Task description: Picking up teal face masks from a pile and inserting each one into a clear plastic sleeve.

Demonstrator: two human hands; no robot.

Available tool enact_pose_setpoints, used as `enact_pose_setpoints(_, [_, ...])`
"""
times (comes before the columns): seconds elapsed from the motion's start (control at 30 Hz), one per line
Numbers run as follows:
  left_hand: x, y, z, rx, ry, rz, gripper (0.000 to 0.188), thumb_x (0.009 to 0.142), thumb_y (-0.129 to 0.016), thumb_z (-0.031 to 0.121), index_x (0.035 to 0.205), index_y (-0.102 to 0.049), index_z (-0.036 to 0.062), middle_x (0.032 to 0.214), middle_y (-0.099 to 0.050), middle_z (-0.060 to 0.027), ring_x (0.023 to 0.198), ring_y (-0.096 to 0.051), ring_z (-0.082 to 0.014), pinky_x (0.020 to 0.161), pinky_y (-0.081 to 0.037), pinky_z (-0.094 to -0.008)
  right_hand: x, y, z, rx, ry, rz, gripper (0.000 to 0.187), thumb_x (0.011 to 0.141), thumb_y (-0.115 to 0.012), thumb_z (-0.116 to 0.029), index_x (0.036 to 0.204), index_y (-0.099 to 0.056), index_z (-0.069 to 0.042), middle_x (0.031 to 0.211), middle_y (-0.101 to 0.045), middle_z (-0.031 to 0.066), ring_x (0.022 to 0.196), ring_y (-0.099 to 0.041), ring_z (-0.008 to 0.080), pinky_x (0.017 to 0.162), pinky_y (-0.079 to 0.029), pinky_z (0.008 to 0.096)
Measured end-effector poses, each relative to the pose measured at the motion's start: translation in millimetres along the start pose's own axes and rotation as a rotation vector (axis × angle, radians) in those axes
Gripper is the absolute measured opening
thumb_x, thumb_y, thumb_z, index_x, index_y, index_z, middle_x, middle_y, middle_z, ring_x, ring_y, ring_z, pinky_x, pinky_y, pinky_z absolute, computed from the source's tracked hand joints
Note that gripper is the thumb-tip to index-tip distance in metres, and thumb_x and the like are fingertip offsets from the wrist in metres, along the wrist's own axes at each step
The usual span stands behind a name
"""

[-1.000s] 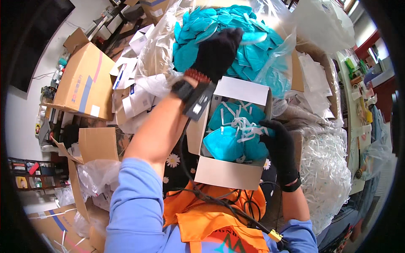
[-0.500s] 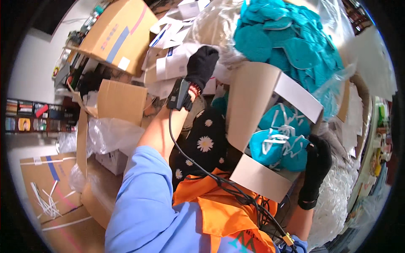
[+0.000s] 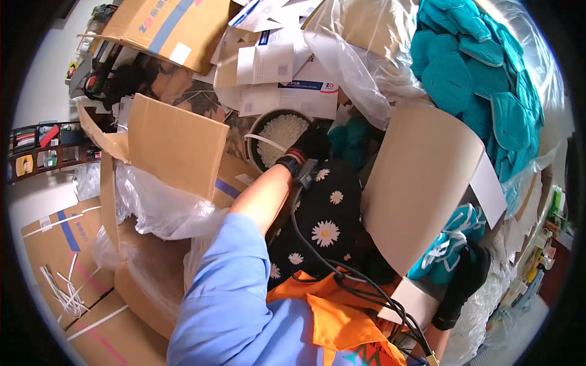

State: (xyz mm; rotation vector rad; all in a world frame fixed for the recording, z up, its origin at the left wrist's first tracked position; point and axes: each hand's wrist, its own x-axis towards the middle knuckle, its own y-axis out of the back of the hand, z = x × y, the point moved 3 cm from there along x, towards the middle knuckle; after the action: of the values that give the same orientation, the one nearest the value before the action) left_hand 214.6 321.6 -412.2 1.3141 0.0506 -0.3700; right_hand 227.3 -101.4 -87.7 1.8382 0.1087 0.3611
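My left hand [image 3: 313,145], in a black glove, reaches to the right rim of a dark round bucket [image 3: 251,134]. White pellet-like bits [image 3: 282,132] fill the bucket, and a pale strap-like handle crosses it. The left fingers merge with the shadow. My right hand [image 3: 469,277], also gloved in black, curls around the right side of an open paperboard box [image 3: 421,177], partly hidden from view. Inside that box lie several teal cup-shaped masks [image 3: 448,247] with white straps.
A large heap of teal mask pieces [image 3: 455,79] lies in clear plastic at the far right. Flattened white cartons [image 3: 271,61] are piled at the back. An opened cardboard box [image 3: 174,143] with plastic lining stands left; strapped cartons [image 3: 58,244] lie beyond it.
My left hand has come down and nearer, from the white cartons to the bucket. The bucket has come into sight. My view has shifted, and the mask box shows farther right.
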Motion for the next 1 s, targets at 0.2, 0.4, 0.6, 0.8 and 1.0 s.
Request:
enact_pose_setpoints(0.2, [89, -71, -18, 0.05, 0.07, -0.096, 0.027, 0.074, -0.067, 0.024, 0.09, -0.067, 0.0021, 0.097, -0.067, -0.0151, 0.102, -0.058, -0.033, 0.094, -0.041, -0.0437, -2, -1, 21, -0.251, -0.099, -0.062, 0.015, 0.083, -0.059, -0.012, 0.092, -0.065, -0.001, 0.091, -0.064, 0.0119, 0.087, -0.059, 0.0298, 0.082, -0.046, 0.038])
enact_pose_setpoints(0.4, [134, -133, -22, -0.058, 0.097, -0.222, 0.028, 0.074, -0.068, 0.025, 0.091, -0.066, 0.0022, 0.098, -0.066, -0.0153, 0.102, -0.059, -0.0327, 0.093, -0.041, -0.0435, -9, -2, 23, -0.3, -0.184, -0.112, 0.014, 0.087, -0.06, -0.008, 0.098, -0.064, 0.0, 0.091, -0.064, 0.009, 0.09, -0.059, 0.024, 0.085, -0.045, 0.0336])
enact_pose_setpoints(0.6, [158, -195, -17, -0.124, 0.133, -0.32, 0.03, 0.074, -0.068, 0.025, 0.093, -0.066, 0.0022, 0.099, -0.066, -0.0155, 0.101, -0.059, -0.0323, 0.093, -0.042, -0.0433, -8, -10, 27, -0.28, -0.351, -0.054, 0.013, 0.086, -0.061, -0.009, 0.096, -0.065, -0.001, 0.09, -0.064, 0.0087, 0.089, -0.059, 0.0241, 0.084, -0.046, 0.034])
enact_pose_setpoints(0.8, [170, -234, -17, -0.171, 0.169, -0.375, 0.031, 0.074, -0.068, 0.026, 0.094, -0.066, 0.0022, 0.099, -0.066, -0.0157, 0.101, -0.059, -0.032, 0.092, -0.042, -0.0431, -7, -10, 31, -0.278, -0.441, 0.0, 0.012, 0.086, -0.061, -0.01, 0.095, -0.065, -0.002, 0.089, -0.065, 0.0083, 0.088, -0.059, 0.0242, 0.083, -0.046, 0.0345])
enact_pose_setpoints(1.0, [173, -270, -12, -0.218, 0.204, -0.415, 0.033, 0.074, -0.069, 0.027, 0.095, -0.065, 0.0023, 0.1, -0.066, -0.0159, 0.101, -0.06, -0.0316, 0.092, -0.043, -0.0429, -7, -12, 31, -0.288, -0.487, 0.027, 0.012, 0.085, -0.062, -0.01, 0.093, -0.066, -0.003, 0.088, -0.065, 0.008, 0.088, -0.06, 0.0243, 0.082, -0.047, 0.0349])
